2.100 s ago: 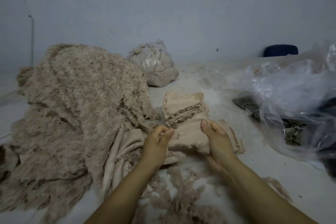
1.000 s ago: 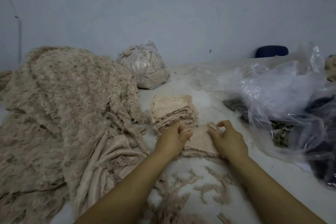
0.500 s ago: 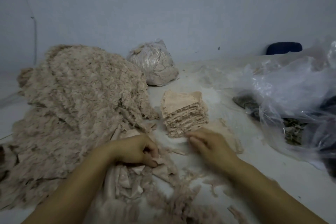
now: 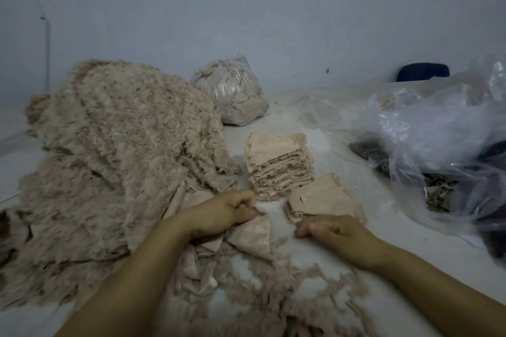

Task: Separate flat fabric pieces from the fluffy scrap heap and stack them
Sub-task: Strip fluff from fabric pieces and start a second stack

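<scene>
A big fluffy beige scrap heap (image 4: 109,161) fills the left side of the white surface. A tall stack of flat beige pieces (image 4: 278,164) stands in the middle, with a low second stack (image 4: 323,200) just right of and nearer than it. My left hand (image 4: 227,212) is closed on the corner of a flat fabric piece (image 4: 253,235) at the heap's near edge. My right hand (image 4: 328,230) rests curled on the surface at the near edge of the low stack, with nothing visible in it.
A tied clear bag of scraps (image 4: 232,93) sits at the back. Crumpled clear plastic bags (image 4: 438,139) with dark material lie at the right. Loose fluffy trimmings (image 4: 287,290) cover the surface between my arms. A dark blue object (image 4: 423,72) stands at the far right, by the wall.
My left hand has left the stack, gone to the heap's edge and drawn a flat piece toward the middle. My right hand let go of the low stack and rests beside it.
</scene>
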`<control>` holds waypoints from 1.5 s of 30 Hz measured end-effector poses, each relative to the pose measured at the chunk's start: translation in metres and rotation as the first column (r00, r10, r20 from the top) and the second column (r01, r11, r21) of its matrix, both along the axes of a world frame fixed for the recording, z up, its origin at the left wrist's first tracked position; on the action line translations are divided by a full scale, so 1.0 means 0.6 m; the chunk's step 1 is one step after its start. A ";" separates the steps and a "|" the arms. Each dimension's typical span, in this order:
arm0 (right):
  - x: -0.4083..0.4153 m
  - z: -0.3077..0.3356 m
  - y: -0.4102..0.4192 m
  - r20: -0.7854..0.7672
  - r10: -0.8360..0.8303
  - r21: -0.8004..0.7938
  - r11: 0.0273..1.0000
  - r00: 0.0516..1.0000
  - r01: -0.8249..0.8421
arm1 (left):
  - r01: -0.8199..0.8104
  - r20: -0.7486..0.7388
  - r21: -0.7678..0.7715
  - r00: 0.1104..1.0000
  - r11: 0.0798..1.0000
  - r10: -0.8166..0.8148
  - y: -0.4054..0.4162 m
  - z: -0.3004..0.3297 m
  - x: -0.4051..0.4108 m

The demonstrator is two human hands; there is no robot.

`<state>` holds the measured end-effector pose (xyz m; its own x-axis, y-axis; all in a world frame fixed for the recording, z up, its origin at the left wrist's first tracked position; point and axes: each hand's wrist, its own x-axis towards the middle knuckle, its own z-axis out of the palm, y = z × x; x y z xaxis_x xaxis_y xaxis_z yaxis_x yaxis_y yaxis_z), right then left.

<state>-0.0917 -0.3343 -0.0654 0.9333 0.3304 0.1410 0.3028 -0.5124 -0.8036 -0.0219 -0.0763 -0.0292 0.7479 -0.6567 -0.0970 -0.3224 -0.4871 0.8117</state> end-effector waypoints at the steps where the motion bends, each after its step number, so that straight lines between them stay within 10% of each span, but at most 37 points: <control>1: -0.009 -0.008 0.009 0.000 0.079 -0.033 0.996 0.997 -0.079 | -0.009 0.020 -0.005 1.000 1.000 0.009 -0.006 -0.002 0.000; 4: -0.032 -0.009 0.043 -0.138 0.168 0.105 0.982 0.976 -0.154 | -0.028 0.034 -0.048 0.999 0.998 0.030 -0.022 -0.007 -0.002; 7: -0.014 0.017 0.064 -0.195 -0.052 0.410 0.903 0.979 0.130 | -0.024 0.048 -0.117 0.998 0.993 0.030 -0.037 -0.006 -0.010; 13: 0.020 0.012 0.101 -0.204 -0.183 0.381 0.890 0.962 0.251 | -0.053 0.139 -0.178 0.987 0.983 0.078 -0.043 -0.022 -0.016; 21: 0.035 0.029 0.054 -0.249 -0.415 0.638 0.610 0.875 0.470 | -0.174 0.099 -0.122 0.977 0.977 0.187 0.008 -0.060 -0.008; 25: 0.032 0.026 0.065 -0.182 -0.358 0.615 0.686 0.916 0.390 | -0.290 0.019 -0.393 0.946 0.873 0.323 -0.012 -0.053 -0.005; 30: 0.036 0.028 0.080 -0.184 -0.343 0.722 0.588 0.921 0.363 | -0.249 -0.186 -0.313 0.962 0.916 0.198 -0.057 -0.064 -0.009; 39: 0.034 0.023 0.051 -0.642 0.011 0.477 0.788 0.766 0.388 | -0.068 -0.151 -0.496 0.988 0.865 -0.009 -0.060 -0.017 -0.017; 45: 0.035 0.014 0.070 -0.598 -0.061 0.633 0.576 0.799 0.518 | -0.073 -0.208 -0.516 0.977 0.854 -0.042 -0.063 -0.021 -0.017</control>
